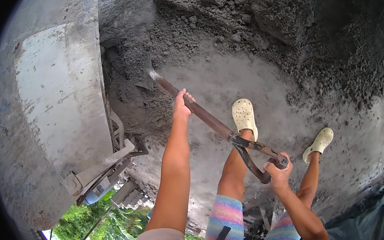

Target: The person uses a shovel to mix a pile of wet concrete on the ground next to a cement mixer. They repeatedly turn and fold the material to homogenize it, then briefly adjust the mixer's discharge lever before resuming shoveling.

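A shovel with a brown shaft slants across the middle of the view, from upper left to lower right. My left hand is wrapped round the shaft partway up from the blade. At the other end, my right hand grips the dark D-shaped handle. The shovel's grey blade rests at the edge of the loose grey material, partly covered by it. Coarse grey sand or gravel is heaped beyond and to the right of the blade.
A large grey-white metal panel stands along the left, with a bracket frame at its lower end. My feet, in cream clogs, stand on the dusty floor. Dark plastic sheeting lies at lower right; greenery shows at lower left.
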`<state>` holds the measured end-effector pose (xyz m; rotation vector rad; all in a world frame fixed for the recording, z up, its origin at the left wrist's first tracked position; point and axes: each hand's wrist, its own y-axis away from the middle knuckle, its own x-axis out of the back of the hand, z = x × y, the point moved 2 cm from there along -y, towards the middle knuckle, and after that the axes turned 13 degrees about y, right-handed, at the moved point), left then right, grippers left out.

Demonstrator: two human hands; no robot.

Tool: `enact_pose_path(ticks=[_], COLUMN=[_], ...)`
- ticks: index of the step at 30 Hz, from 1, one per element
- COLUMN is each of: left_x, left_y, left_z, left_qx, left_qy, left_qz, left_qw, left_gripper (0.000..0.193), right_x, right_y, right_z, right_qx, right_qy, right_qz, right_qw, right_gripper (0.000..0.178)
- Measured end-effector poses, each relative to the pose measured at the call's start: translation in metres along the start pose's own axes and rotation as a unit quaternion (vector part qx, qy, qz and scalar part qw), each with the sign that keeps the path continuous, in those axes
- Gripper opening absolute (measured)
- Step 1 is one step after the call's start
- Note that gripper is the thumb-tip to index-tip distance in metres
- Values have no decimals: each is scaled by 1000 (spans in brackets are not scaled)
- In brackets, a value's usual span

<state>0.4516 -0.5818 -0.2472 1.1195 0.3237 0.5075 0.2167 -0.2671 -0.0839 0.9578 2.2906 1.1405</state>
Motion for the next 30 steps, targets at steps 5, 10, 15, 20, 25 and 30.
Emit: enact_pose_path(ticks=[5, 10, 15, 20, 25, 30], left_x=[7, 14, -10, -15, -41, -45], left_y=[50, 67, 112, 95, -10, -72], left_z=[-152, -228, -252, -203, -64, -61], left_qx=[140, 159, 196, 173, 67, 110], left_qy=[23, 118, 81, 89, 68, -45], left_qz=[-51, -81, -66, -98, -110, -46], left_qw=[989, 977, 975, 976, 989, 992], left_gripper=[21, 24, 22, 22, 15, 19], right_x=[127, 219, 231, 178, 36, 67], right_y=[31, 91, 130, 127, 22, -56], right_z=[14, 14, -21, -58, -58, 41], right_qx=[-101, -87, -57, -59, -125, -226], right_qy=[-115, -90, -45, -33, -101, -165], right_qz=[68, 102, 157, 172, 134, 106], right_qw=[986, 987, 985, 983, 978, 954], right_gripper=[22, 22, 23, 24, 18, 26])
